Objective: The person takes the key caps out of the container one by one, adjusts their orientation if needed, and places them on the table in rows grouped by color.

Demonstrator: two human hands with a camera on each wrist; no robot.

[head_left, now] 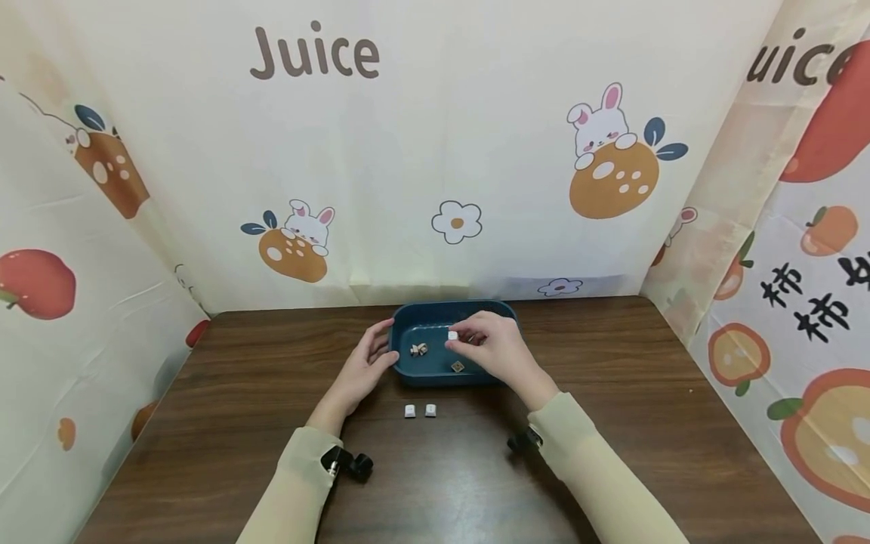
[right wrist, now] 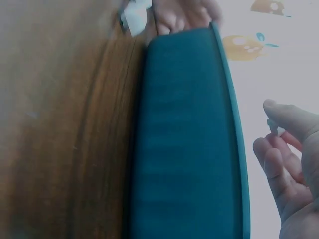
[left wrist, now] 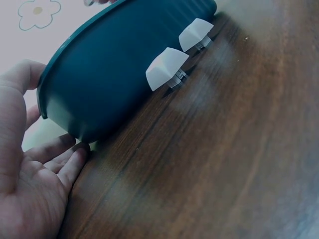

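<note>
Over the blue tray (head_left: 435, 381), my right hand (head_left: 495, 346) pinches a small white keycap (head_left: 452, 335) between thumb and fingertips. In the right wrist view the same keycap (right wrist: 279, 130) is partly covered by the fingers. My left hand (head_left: 363, 369) rests against the tray's left end, its fingertips at the rim and down by the base in the left wrist view. In front of the tray two white keycaps (head_left: 410, 411) stand side by side on the table; clear stems (left wrist: 177, 78) show beneath them.
Inside the tray lie several small beige pieces (head_left: 418, 350) to the left and a brown square piece (head_left: 458, 366) nearer the front. The dark wooden table (head_left: 272, 378) meets a printed curtain (head_left: 408, 151) right behind the tray.
</note>
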